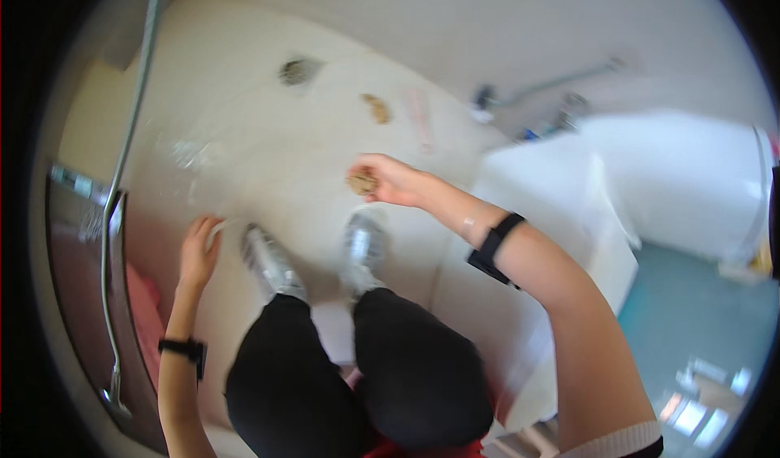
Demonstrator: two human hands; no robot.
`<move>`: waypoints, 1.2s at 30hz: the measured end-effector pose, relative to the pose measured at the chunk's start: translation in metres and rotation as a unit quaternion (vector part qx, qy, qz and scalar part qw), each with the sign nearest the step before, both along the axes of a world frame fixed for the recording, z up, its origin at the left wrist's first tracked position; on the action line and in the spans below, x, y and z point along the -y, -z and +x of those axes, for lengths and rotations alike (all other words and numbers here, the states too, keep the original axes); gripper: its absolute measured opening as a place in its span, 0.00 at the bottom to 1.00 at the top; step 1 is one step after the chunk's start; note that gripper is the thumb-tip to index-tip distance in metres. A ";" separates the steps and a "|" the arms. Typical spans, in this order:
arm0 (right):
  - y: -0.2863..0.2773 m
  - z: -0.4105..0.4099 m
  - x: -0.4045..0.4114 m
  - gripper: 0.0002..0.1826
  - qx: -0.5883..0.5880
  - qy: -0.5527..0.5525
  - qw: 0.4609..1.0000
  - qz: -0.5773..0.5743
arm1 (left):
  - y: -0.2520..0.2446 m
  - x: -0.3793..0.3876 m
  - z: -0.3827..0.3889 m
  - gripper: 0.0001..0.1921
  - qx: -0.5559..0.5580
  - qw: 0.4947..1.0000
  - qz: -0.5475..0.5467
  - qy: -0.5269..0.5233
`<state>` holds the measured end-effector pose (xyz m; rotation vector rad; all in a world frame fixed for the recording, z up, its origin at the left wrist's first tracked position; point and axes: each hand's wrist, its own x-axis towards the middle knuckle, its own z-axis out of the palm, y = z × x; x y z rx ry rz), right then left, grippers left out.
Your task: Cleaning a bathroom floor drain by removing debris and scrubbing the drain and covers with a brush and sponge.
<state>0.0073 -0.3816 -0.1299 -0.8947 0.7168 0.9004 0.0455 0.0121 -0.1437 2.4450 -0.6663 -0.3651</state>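
Note:
My right hand [390, 179] is closed around a rough tan-brown lump [363, 182], perhaps a piece of sponge or scrubber. It is above the pale floor, just beyond my right shoe. My left hand [200, 247] hangs at the left, near my left shoe, with a thin whitish strip [224, 226] between thumb and fingers; blur hides what it is. A second tan piece [376, 109] lies on the floor [256, 116] ahead of my right hand. Beside that piece is a long, thin pink object [419, 119].
A floor drain [297, 71] is set near the far wall. Along the left runs a metal shower hose [131, 129] before a dark-framed panel [79, 263]. White fixtures [676, 171] and a wall tap [571, 107] stand at right. Clear covers wrap my shoes [365, 238].

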 end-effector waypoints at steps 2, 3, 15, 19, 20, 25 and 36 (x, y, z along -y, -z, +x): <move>-0.031 -0.007 -0.002 0.08 0.040 0.006 0.991 -0.126 | -0.009 -0.023 -0.020 0.13 -0.015 1.000 0.008 -0.025; -0.042 -0.011 -0.004 0.08 0.032 0.024 0.987 -0.158 | -0.022 -0.030 -0.027 0.12 -0.030 0.999 -0.003 -0.030; -0.228 -0.193 -0.026 0.13 -0.026 0.034 0.999 0.001 | -0.015 -0.100 -0.104 0.12 -0.025 0.998 0.037 0.034; -0.305 -0.287 -0.013 0.14 0.010 -0.016 0.994 0.110 | -0.026 -0.110 -0.106 0.12 -0.027 0.995 0.071 0.058; -0.327 -0.318 -0.003 0.15 0.014 -0.011 0.994 0.108 | -0.025 -0.103 -0.105 0.12 -0.025 0.994 0.075 0.068; -0.380 -0.470 0.067 0.18 0.075 0.087 0.989 0.095 | -0.027 -0.094 -0.105 0.12 -0.020 0.987 0.118 0.105; -0.305 -0.692 0.097 0.16 -0.084 0.467 0.810 -0.344 | -0.034 -0.091 -0.097 0.12 -0.010 0.970 0.189 0.152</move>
